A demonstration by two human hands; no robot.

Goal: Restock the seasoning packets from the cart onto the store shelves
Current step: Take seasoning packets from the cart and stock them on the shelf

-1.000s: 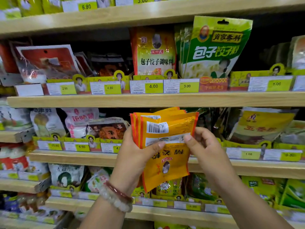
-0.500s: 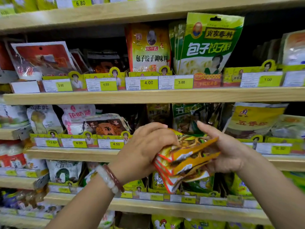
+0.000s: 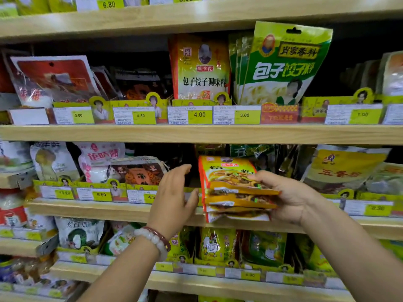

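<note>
While my right hand [image 3: 290, 197] grips the stack of orange seasoning packets [image 3: 235, 188] just in front of the middle shelf [image 3: 109, 211] gap, left hand [image 3: 174, 197] open w/ fingers relaxed beside it, I reckon the loose btm packets could slip out.

— What reads clearly at twelve o'clock?

— The green packet [image 3: 283, 64] says 包子饺子料 under 肖家香料; the orange packet [image 3: 199, 67] at eleven o'clock says 包子饺子调味料.

— Prices?

— Tags below them: 4.00 tag [image 3: 199, 114], 3.00 tag [image 3: 244, 115], 4.60 tag [image 3: 140, 115], 2.00 tag [image 3: 78, 115]. Top shelf, 6.80 tag [image 3: 108, 5]. At nine o'clock, 6.00 tag [image 3: 101, 194]. The yellow packet [image 3: 344, 168] at three o'clock reads 五香.
</note>
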